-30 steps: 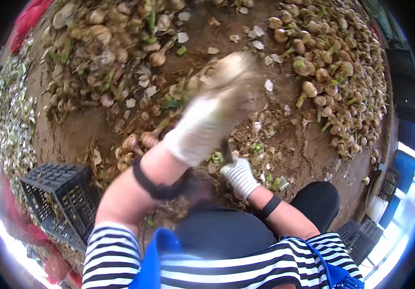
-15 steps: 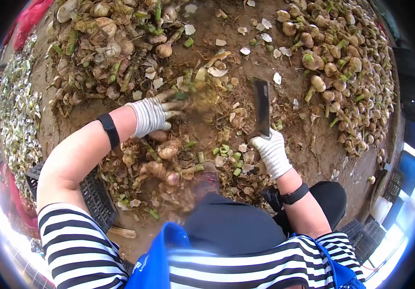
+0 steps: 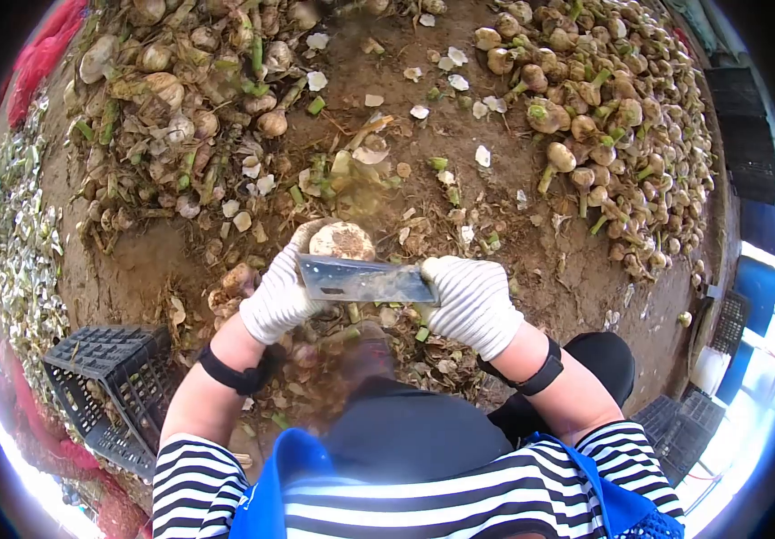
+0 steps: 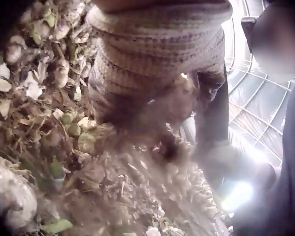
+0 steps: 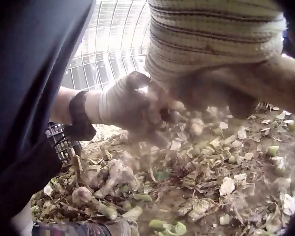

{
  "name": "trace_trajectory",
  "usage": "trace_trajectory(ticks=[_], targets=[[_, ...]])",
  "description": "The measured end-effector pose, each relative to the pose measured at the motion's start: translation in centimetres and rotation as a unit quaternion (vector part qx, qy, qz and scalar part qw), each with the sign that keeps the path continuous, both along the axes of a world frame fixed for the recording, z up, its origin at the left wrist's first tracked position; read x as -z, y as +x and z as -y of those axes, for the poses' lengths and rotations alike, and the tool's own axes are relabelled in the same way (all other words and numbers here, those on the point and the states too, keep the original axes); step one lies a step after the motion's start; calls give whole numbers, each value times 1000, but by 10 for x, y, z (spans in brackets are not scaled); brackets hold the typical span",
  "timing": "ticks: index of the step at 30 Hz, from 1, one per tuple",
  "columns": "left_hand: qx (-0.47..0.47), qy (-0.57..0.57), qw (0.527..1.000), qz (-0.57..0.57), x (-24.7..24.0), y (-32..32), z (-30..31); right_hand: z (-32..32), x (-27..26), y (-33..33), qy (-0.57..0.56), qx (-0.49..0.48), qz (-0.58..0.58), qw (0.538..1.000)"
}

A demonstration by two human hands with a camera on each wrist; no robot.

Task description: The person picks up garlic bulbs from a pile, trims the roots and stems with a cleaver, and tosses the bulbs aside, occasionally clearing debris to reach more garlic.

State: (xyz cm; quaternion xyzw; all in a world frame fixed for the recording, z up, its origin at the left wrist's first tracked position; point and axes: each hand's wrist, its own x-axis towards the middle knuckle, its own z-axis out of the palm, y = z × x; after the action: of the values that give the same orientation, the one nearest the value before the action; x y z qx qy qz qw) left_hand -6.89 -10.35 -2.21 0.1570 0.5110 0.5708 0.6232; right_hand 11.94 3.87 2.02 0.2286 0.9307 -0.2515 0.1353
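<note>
In the head view my gloved left hand (image 3: 278,296) grips a garlic bulb (image 3: 342,240), its root end facing up. My gloved right hand (image 3: 475,304) holds a cleaver (image 3: 369,281) by the handle. The broad blade lies across in front of the bulb and overlaps its near edge, reaching to the left fingers. Seen from the left wrist, the ribbed glove of the left hand (image 4: 157,59) fills the top, with its fingertips in shadow. The right wrist view has the right hand (image 5: 211,44) close up and the left hand (image 5: 125,103) facing it.
Untrimmed garlic (image 3: 172,99) lies heaped at the far left. Trimmed bulbs with short stems (image 3: 621,135) form a large pile on the right. Black plastic crates (image 3: 109,377) stand at the lower left. Peel scraps (image 3: 483,156) and stem pieces litter the dirt floor.
Half a second ago the left hand was spread over the garlic on the ground; now it holds a bulb up in front. The right hand has brought the cleaver leftward and turned it level against the bulb.
</note>
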Motion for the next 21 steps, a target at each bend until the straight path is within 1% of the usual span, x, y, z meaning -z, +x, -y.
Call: trace_trajectory(ticks=[1,2,3,4,5,6,7,8,9,10,11,12,14,15,16,17,18,19,20,21], targets=[[47,48,987,-144,-1,2,0,1,-2,0,0,1,1,1000],[92,94,950,-284,-1,5,-1,1,-5,0,-3,4,-1,1000],[82,119,930,-339,2,13,-5,2,-8,-1,-6,7,-4,1000],[83,120,930,-338,2,20,-7,3,-10,-3,-6,8,-3,1000],[-20,77,987,-138,-1,26,-10,5,-13,-6,-8,0,-4,1000],[-58,36,994,-89,-2,32,-13,7,-14,-7,-11,-7,-5,1000],[-102,-4,994,-37,-3,38,-16,10,-14,-7,-17,7,-62,998],[-151,-41,988,13,-4,44,-19,11,-12,-7,-16,8,-61,998],[-165,-6,986,-1,-6,48,-18,12,-7,-7,-14,19,-81,996],[-74,47,979,-184,4,48,-16,13,-1,-5,-12,30,-99,995],[-5,88,908,-410,14,48,-13,14,13,-1,1,55,-115,992],[6,127,805,-580,22,48,-12,13,17,1,2,56,-116,992],[32,129,687,-715,28,53,-2,12,18,6,-6,49,-42,998],[-141,60,886,-437,-7,66,-10,1,16,-2,-16,75,148,986],[-142,90,953,-254,-18,63,-7,-17,27,8,-36,156,200,967],[-157,94,981,-64,-30,61,-3,-28,49,32,15,183,209,960],[-115,121,969,-183,-35,59,-7,-36,53,36,15,203,245,948],[-85,146,938,-302,-40,56,-11,-34,50,35,47,200,174,963],[-102,131,982,-87,-26,45,-16,-31,44,35,78,206,100,970],[-150,94,976,127,-13,33,-21,-31,40,31,95,208,44,973]])
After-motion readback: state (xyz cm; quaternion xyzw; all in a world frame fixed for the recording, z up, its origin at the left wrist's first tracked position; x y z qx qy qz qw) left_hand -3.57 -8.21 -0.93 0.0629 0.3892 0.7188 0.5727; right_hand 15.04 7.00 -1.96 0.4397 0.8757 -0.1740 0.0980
